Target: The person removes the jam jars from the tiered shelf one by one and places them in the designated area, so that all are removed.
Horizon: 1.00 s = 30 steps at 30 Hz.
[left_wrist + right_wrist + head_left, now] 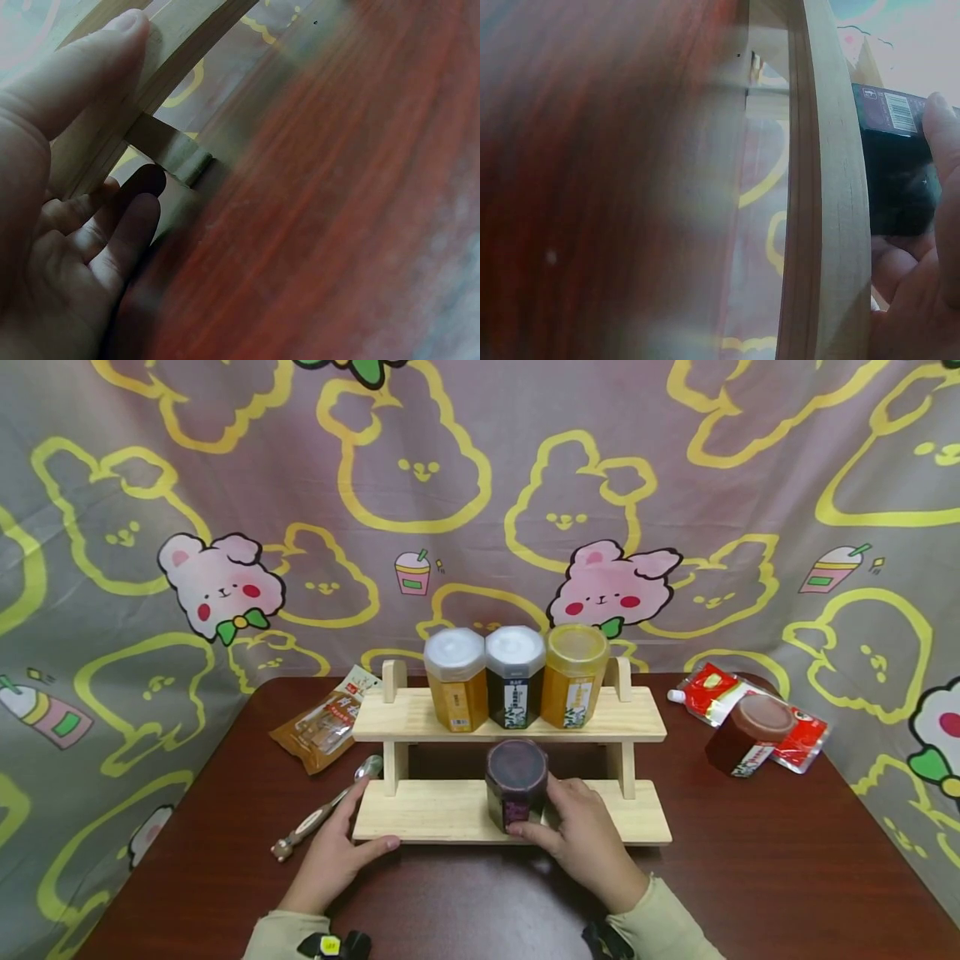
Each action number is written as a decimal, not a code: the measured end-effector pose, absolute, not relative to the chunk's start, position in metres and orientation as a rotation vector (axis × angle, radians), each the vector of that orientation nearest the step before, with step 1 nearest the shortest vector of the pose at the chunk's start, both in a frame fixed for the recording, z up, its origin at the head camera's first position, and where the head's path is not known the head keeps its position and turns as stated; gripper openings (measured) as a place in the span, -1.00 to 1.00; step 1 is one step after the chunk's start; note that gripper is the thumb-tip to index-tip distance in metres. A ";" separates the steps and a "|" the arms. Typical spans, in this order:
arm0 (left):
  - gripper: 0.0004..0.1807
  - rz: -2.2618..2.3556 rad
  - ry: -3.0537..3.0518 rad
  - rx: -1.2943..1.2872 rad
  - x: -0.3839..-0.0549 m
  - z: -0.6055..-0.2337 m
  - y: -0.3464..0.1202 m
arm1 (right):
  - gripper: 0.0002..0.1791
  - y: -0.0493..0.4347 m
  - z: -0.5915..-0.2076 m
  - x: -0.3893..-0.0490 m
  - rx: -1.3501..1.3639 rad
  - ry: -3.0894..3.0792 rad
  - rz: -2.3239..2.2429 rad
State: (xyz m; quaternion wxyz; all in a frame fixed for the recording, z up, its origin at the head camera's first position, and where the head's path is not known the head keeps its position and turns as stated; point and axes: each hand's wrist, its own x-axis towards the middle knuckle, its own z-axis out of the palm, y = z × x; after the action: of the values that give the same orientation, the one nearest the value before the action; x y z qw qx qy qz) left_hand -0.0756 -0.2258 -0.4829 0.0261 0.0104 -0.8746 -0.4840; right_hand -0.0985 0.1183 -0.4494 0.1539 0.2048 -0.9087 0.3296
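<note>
A two-tier wooden shelf rack stands on the table. My right hand grips a dark jar with a purplish lid on its lower board, thumb across the front and fingers round the right side. In the right wrist view the thumb lies beside the barcode label of this dark jar, at the board's edge. At the rack's left end, my left hand holds the lower board. The left wrist view shows the left thumb along the board and the other fingers curled beneath it.
On the upper board stand an amber jar, a black jar and a yellow-lidded jar. Left of the rack lie a brown packet and a spoon. At the right, a dark red jar overlaps a red pouch.
</note>
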 end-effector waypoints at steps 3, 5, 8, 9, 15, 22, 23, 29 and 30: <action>0.21 -1.501 -2.701 0.031 -0.076 -0.482 -0.226 | -0.30 0.118 -0.449 -0.099 0.603 -2.602 0.929; 0.21 -1.505 -2.703 0.033 -0.076 -0.482 -0.226 | -0.33 0.119 -0.449 -0.099 0.613 -2.604 0.934; 0.20 -1.508 -2.708 0.036 -0.076 -0.482 -0.226 | -0.36 0.119 -0.449 -0.100 0.619 -2.611 0.953; 0.20 -1.511 -2.708 0.038 -0.077 -0.481 -0.226 | -0.38 0.120 -0.448 -0.100 0.620 -2.614 0.960; 0.21 -1.525 -2.710 0.046 -0.077 -0.480 -0.225 | -0.41 0.122 -0.446 -0.101 0.623 -2.648 0.994; 0.21 -1.524 -2.709 0.038 -0.077 -0.481 -0.225 | -0.39 0.125 -0.441 -0.101 0.597 -2.714 1.052; 0.21 -1.520 -2.710 0.039 -0.076 -0.481 -0.225 | -0.39 0.126 -0.441 -0.101 0.599 -2.716 1.054; 0.21 -1.505 -2.713 0.046 -0.076 -0.482 -0.226 | -0.39 0.128 -0.439 -0.101 0.606 -2.726 1.077; 0.21 -1.508 -2.713 0.048 -0.076 -0.482 -0.226 | -0.39 0.129 -0.439 -0.102 0.618 -2.732 1.092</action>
State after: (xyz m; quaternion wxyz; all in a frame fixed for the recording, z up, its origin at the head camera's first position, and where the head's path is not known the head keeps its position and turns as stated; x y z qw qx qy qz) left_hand -0.0758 -0.2257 -0.4820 0.0188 0.0155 -0.8738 -0.4856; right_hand -0.1019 0.1289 -0.4386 0.0677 0.2052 -0.9066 0.3626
